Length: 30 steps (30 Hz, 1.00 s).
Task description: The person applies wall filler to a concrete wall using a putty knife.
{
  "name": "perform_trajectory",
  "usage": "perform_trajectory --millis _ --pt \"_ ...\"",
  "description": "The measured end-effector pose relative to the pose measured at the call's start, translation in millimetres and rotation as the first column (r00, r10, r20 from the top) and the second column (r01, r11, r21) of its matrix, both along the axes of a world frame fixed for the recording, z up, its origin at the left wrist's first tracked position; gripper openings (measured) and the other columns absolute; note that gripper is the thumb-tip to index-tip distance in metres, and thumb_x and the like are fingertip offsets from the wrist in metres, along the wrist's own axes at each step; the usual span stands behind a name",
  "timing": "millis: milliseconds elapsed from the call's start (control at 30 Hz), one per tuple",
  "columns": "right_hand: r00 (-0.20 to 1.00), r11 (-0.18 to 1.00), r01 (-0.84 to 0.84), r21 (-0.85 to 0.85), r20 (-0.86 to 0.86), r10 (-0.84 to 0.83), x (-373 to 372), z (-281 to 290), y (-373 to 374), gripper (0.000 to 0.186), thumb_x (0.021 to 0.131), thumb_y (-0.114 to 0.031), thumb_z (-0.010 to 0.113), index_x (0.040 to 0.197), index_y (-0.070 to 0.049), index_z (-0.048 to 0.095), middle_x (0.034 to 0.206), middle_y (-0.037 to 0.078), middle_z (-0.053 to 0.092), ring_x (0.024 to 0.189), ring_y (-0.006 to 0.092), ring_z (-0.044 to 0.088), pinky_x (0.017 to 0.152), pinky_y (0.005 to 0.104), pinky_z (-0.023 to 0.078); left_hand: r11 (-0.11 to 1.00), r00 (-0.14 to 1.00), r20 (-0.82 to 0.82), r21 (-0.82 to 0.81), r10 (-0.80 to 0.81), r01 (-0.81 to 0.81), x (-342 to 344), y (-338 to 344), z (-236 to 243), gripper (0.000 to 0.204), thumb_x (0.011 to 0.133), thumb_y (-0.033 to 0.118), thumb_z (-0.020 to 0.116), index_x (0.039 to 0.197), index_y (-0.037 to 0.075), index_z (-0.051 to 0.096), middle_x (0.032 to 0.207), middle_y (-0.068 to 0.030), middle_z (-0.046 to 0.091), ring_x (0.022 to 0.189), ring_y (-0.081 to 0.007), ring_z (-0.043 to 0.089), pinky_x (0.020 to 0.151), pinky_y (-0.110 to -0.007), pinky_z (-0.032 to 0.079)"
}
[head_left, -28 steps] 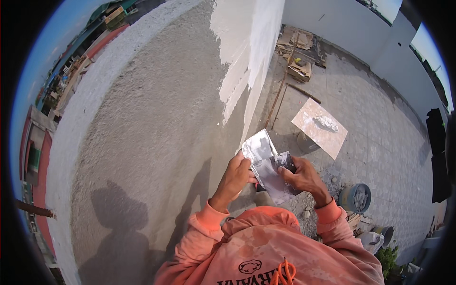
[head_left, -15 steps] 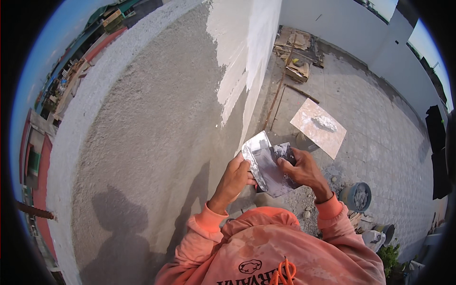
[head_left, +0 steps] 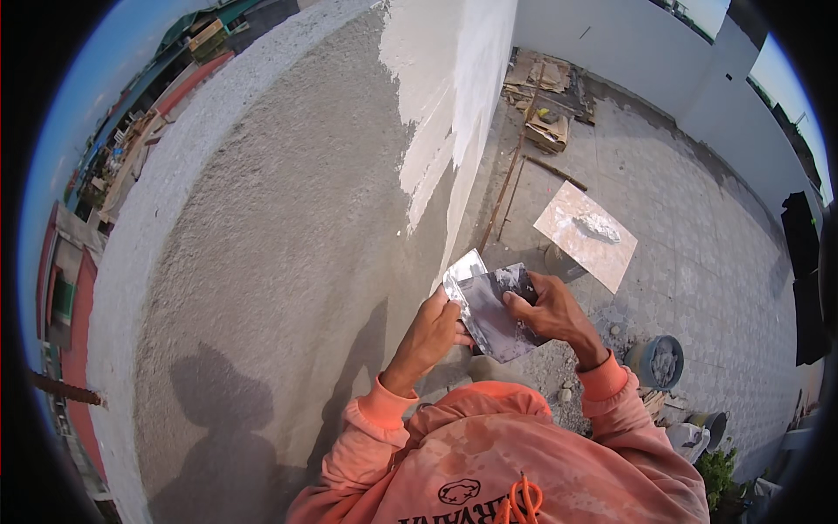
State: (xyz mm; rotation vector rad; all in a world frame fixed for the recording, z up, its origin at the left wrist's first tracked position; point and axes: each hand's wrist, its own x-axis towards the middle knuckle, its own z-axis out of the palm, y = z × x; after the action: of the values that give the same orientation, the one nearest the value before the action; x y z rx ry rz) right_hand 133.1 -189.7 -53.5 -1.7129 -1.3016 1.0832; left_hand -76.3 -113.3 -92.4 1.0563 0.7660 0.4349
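I see the left hand [head_left: 426, 336] gripping a shiny blade [head_left: 465, 265], the right hand [head_left: 560, 314] holding a smeared blade [head_left: 496, 316] across it, a board [head_left: 563, 210] beyond them.

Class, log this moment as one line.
left hand: holds silver plate; right hand: holds grey blade; blade: overlaps plate; wall: partly coated

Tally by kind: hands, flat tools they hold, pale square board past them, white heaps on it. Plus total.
Hands: 2 (left hand, right hand)
Flat tools: 2 (left-held tool, right-held tool)
Pale square board: 1
White heap on it: 1
Total: 6
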Motion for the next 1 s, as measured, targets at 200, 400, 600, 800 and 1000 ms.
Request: perform_trajectory --millis 200,400,600,800,1000 --pt "1.000 1.000 0.002 -0.007 -0.006 -0.002 -3 -1 4 0.028 0.091 -0.026 0.067 0.092 0.001 0.063 0.068 -0.001 0.058 0.064 0.0061 0.048 0.056 0.0294 0.041 1.000 1.000 0.008 -0.023 0.006 -0.006 -3 2 -7 0.042 0.101 0.014 0.036 0.140 0.000 0.040 0.121 -0.0172 0.061 0.094 -0.0270 0.071 0.077 -0.038 0.062" --pt "1.000 1.000 -0.008 -0.012 -0.011 0.008 -4 1 6 0.028 0.090 -0.026 0.067 0.091 0.002 0.063 0.068 0.000 0.059 0.065 0.0065 0.050 0.057 0.0296 0.042 0.999 0.999 0.025 -0.031 0.028 -0.027 -4 -1 2 0.038 0.101 0.013 0.036 0.136 -0.002 0.041 0.120 -0.0182 0.061 0.095 -0.0286 0.071 0.077 -0.038 0.063" --pt "1.000 1.000 -0.021 -0.010 -0.007 0.021 -4 -1 10 0.031 0.090 -0.028 0.066 0.091 0.002 0.063 0.069 0.001 0.060 0.065 0.0074 0.051 0.058 0.0299 0.043 0.999 0.999 -0.019 -0.035 0.036 -0.037 -7 2 -8 0.038 0.100 0.011 0.034 0.134 -0.002 0.041 0.119 -0.0175 0.061 0.094 -0.0281 0.071 0.077 -0.038 0.063" --pt "0.999 0.998 -0.033 -0.059 0.001 0.033 -3 1 12 0.031 0.090 -0.028 0.066 0.093 0.003 0.064 0.071 0.001 0.060 0.067 0.0078 0.052 0.059 0.0303 0.044 0.997 0.998 -0.032 -0.055 0.046 -0.048 -7 3 -15 0.040 0.099 0.010 0.033 0.135 -0.002 0.041 0.118 -0.0174 0.062 0.091 -0.0273 0.071 0.077 -0.038 0.062" --pt "0.999 0.999 -0.042 0.000 -0.009 0.042 -3 -6 13 0.027 0.092 -0.025 0.066 0.095 0.002 0.065 0.070 -0.002 0.057 0.066 0.0066 0.049 0.056 0.0295 0.043 0.996 0.998 -0.016 -0.064 0.062 -0.063 -7 2 -11 0.040 0.098 0.010 0.033 0.135 -0.002 0.042 0.116 -0.0164 0.062 0.091 -0.0260 0.071 0.077 -0.038 0.062"
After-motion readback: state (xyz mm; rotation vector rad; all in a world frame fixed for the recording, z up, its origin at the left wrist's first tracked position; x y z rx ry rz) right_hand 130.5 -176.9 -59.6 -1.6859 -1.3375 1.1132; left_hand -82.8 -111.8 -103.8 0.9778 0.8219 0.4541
